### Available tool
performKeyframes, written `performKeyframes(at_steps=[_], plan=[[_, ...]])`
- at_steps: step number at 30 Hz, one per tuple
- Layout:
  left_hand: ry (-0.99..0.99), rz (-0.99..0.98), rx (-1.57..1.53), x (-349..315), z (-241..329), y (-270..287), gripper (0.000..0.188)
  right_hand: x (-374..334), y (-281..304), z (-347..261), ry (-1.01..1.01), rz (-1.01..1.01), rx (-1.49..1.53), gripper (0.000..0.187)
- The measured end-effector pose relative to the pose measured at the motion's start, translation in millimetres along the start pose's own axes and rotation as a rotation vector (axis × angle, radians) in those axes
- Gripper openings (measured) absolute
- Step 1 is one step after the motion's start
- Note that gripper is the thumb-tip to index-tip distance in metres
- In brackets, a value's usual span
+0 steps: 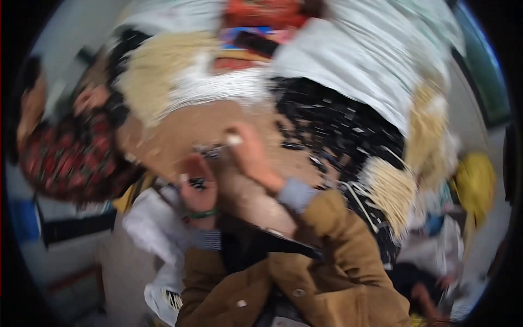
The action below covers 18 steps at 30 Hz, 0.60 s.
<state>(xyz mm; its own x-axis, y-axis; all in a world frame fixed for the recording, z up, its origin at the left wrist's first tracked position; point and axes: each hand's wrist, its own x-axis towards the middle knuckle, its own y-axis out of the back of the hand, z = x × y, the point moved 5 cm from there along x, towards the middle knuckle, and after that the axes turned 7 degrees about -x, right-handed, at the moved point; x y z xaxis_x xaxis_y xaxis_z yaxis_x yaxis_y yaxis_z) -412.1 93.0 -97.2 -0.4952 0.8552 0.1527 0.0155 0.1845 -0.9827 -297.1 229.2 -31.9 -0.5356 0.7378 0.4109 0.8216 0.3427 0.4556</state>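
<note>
My left hand (pixel 199 188) is turned palm up over the near side of a brown tabletop (pixel 201 121). Small black pieces (pixel 196 183) rest in its palm, and a green band circles the wrist. Something white shows by its thumb. Just beyond it, more small dark and shiny pieces (pixel 210 150) lie on the tabletop. To the right of these is my right hand (pixel 251 153), smeared by motion, with a small white spot (pixel 234 140) at its fingertips. Whether that hand grips anything is unclear.
Many black pieces (pixel 348 128) are spread at the right, beside a bundle of pale thin sticks (pixel 389 191). Cream-coloured sticks (pixel 163 65) are heaped at the far left. White sheeting (pixel 348 60) covers the far right. Another person (pixel 76 155) in red-and-black clothing is at the left.
</note>
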Motion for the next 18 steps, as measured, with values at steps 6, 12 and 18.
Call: performKeyframes(at_steps=[6, 12, 18], plan=[[-0.256, 0.172, -0.11, -42.5, 78.3, -13.0, 0.036, -20.8, -79.6, -6.6, 0.033, -0.142, -0.067, 0.042], [-0.198, 0.133, -0.25, -29.1, 79.8, 0.2, 0.036, 8.5, -135.7, -11.2, 0.147, -0.158, -0.171, 0.043], [-0.155, 0.281, -0.047, -12.2, 81.2, 57.8, 0.037, 18.2, -136.8, 26.0, 0.114, -0.129, -0.286, 0.039]])
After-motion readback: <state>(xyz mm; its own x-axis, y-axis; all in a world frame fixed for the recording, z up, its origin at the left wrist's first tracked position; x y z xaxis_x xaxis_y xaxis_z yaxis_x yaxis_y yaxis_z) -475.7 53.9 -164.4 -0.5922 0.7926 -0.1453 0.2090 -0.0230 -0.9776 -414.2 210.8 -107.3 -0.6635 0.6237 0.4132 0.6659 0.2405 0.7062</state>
